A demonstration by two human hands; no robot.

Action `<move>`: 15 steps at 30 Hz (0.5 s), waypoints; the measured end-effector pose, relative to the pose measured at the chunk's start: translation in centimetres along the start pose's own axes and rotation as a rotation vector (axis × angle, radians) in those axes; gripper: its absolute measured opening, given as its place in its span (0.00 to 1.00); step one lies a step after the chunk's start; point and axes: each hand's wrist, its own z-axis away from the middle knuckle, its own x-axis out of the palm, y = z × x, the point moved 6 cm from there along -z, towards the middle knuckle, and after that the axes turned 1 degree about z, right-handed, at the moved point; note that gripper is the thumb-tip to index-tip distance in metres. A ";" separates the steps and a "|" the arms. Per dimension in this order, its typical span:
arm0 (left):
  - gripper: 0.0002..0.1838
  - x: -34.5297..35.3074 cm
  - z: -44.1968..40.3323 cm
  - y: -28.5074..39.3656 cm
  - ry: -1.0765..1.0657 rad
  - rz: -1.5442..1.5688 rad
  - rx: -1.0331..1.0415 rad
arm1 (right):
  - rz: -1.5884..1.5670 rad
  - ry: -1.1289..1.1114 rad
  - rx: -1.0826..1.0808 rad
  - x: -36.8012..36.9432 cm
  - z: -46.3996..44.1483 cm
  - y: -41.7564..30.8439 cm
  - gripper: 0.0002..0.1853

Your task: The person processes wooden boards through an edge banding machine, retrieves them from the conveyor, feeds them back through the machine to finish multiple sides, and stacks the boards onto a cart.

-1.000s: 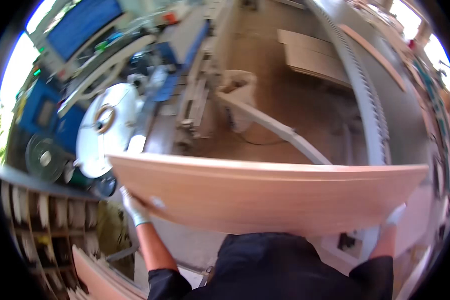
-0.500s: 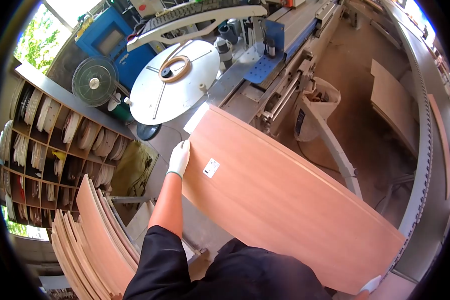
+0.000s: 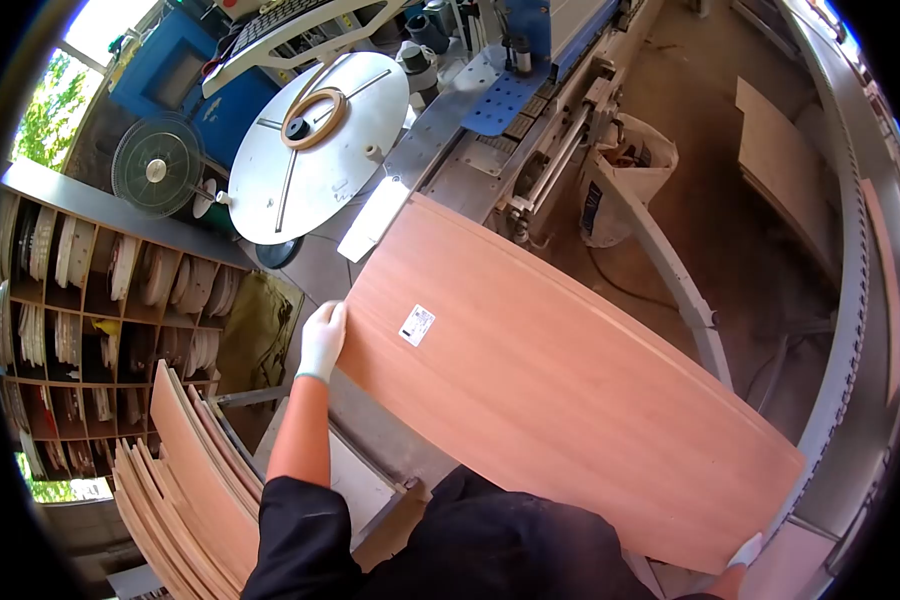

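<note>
A long reddish wooden panel with a white printed label slants across the view in front of my body. My left hand, in a white glove, grips the panel's left end with its fingers wrapped over the edge. At the lower right corner of the panel is my right hand, also gloved; it holds the edge there, and most of its fingers are hidden. The panel's upper left corner lies close to a metal machine bed.
A round white disc with a tape coil stands upper left, beside a fan. Shelves of rolls and stacked panels are at left. A white sack and a roller conveyor rail are at right.
The view has swung toward the left, bringing the shelves and stacked panels into sight. The panel has gone from level to slanting down rightward, still held by both my hands.
</note>
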 end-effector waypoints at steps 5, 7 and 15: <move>0.16 -3.0 6.0 -5.3 0.195 0.164 0.027 | -0.181 -0.160 0.138 0.8 -0.6 0.3 0.30; 0.18 -1.6 7.5 -7.4 0.307 0.422 -0.042 | -0.179 -0.161 0.089 0.5 -2.6 3.4 0.30; 0.34 11.5 12.7 -4.3 0.160 0.909 -0.371 | -0.018 -0.156 -0.030 2.8 -5.1 -1.7 0.32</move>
